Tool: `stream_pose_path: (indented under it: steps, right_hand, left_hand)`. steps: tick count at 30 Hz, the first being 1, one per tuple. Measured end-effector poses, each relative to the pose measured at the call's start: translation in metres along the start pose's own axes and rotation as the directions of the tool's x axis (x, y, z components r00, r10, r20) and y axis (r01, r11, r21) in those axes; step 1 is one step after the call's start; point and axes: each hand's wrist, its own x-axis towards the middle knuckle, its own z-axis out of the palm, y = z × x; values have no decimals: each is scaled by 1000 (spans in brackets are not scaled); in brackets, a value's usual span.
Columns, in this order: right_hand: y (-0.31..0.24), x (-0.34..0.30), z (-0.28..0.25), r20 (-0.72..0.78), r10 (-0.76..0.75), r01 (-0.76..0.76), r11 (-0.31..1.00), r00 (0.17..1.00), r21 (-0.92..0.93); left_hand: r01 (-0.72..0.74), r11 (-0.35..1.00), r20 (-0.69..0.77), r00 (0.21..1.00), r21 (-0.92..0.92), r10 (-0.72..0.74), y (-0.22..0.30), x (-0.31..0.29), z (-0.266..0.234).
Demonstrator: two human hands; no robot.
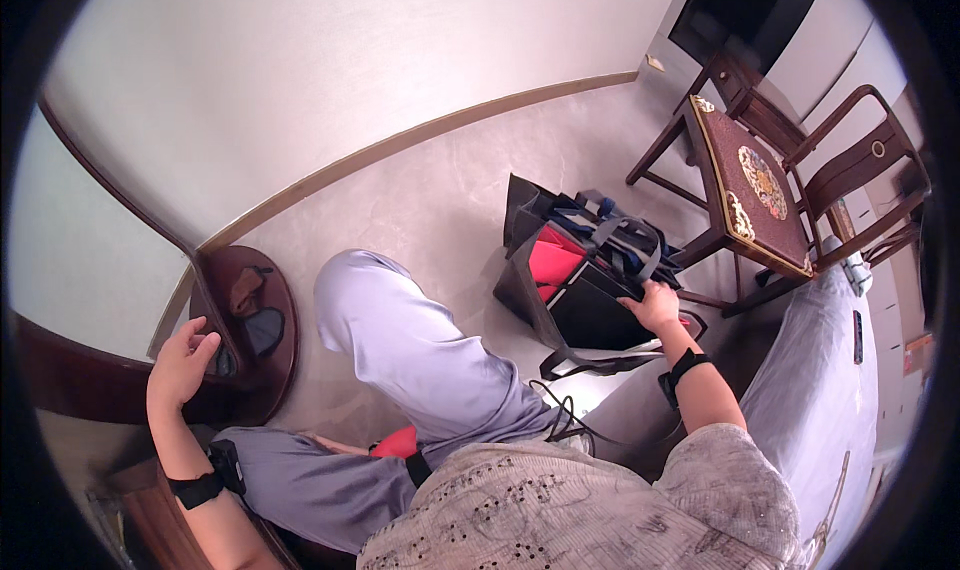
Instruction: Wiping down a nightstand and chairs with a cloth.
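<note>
On the floor ahead and to the right stands a large black tote bag [522, 288], with several folded bags packed inside. Among them are a red piece [553, 260], a black flat panel [590, 310] and grey looped straps [655, 255]. My right hand [657, 306] is closed at the right end of the black panel, thumb on its near face; the other fingers are partly hidden. Away to the left, my left hand [185, 362] hangs in the air with fingers apart, holding nothing. It is nearest to a round dark wooden base [283, 370].
On the wooden base lie a brown item [249, 290] and a dark grey one [264, 331]. A carved wooden chair [755, 185] stands right of the tote. Further right is a surface under a pale cover [815, 390]. A black cable [570, 420] lies by my leg.
</note>
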Motion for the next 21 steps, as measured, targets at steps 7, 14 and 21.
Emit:
stream_pose_path:
  steps: [7, 14, 21]
  right_hand:
    - [22, -5, 23, -186, -80, 102, 989, 979, 111]
    - [18, -12, 18, -66, -348, 353, 927, 935, 122]
    - [-12, -13, 2, 133, -69, 59, 995, 989, 78]
  left_hand:
    - [11, 1000, -11, 1000, 23, -11, 16, -29, -7]
    - [-57, 995, -21, 998, -85, 55, 18, -45, -11]
    - [-152, 972, 37, 986, -177, 161, 22, -48, 4]
